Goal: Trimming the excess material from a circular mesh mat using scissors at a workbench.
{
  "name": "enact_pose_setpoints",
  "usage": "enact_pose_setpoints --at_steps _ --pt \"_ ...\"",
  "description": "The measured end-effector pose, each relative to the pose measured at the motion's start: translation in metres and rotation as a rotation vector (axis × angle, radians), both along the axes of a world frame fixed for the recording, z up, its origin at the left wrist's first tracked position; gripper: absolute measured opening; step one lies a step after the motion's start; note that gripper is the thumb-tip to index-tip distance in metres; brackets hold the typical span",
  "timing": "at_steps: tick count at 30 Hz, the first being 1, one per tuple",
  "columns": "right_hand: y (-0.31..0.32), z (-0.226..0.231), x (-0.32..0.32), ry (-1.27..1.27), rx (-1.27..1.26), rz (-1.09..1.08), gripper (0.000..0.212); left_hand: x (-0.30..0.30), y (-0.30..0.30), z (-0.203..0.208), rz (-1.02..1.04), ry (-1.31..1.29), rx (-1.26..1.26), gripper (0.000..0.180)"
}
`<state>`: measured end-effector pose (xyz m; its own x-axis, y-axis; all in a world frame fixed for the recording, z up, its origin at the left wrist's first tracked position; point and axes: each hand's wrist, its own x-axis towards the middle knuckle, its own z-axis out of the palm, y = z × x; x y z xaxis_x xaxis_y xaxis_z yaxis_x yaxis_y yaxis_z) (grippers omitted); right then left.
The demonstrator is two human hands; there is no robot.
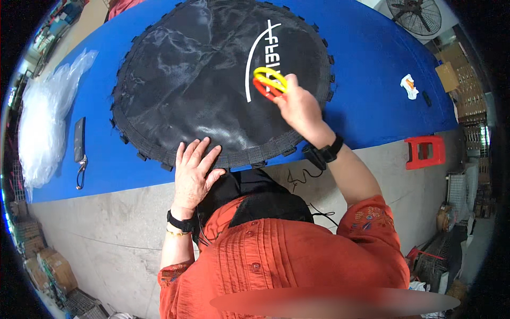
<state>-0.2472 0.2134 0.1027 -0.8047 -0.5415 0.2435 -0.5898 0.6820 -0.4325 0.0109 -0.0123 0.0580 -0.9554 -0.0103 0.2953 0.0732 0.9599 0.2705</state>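
A round black trampoline mat [175, 80] with white print, a thick webbing border and small loops around its rim lies flat on the blue table. My left hand [196, 170] rests palm down on the mat's near edge, fingers spread, with nothing in it. Above the mat's right part, my right hand [302, 109] is closed around a scissors-like tool [272, 77] with one yellow and one red looped handle. The loops point away to the left over the print; my fingers hide the rest of the tool.
On the blue table [366, 85], clear plastic wrap [45, 122] and a dark phone-like case [79, 139] with a strap lie left. A crumpled white wrapper [409, 86] lies right. A red plastic stool [425, 152] stands beyond the near right edge; a fan [415, 16] is behind.
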Motion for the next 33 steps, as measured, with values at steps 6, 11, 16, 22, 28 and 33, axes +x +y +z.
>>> enact_pose_setpoints --at_steps 6,11,16,22,28,33 --pt "-0.002 0.002 0.013 0.009 -0.013 0.033 0.042 -0.001 0.001 0.003 0.004 0.007 0.023 0.061" --pt "-0.001 0.002 0.005 0.065 0.072 -0.016 0.042 0.000 0.000 0.001 0.009 0.018 0.030 0.061" --pt "0.002 0.008 0.021 0.095 0.102 0.015 0.039 0.001 0.000 0.002 0.005 0.015 0.029 0.061" --pt "-0.002 0.004 0.010 0.085 0.101 -0.029 0.043 0.000 0.000 0.000 0.011 0.017 0.027 0.061" --pt "0.007 0.008 0.024 0.068 0.181 -0.077 0.038 -0.001 -0.001 0.000 0.006 0.019 0.028 0.061" --pt "0.001 0.002 0.012 0.135 0.120 -0.053 0.039 0.002 -0.001 -0.001 0.008 0.023 0.026 0.061"
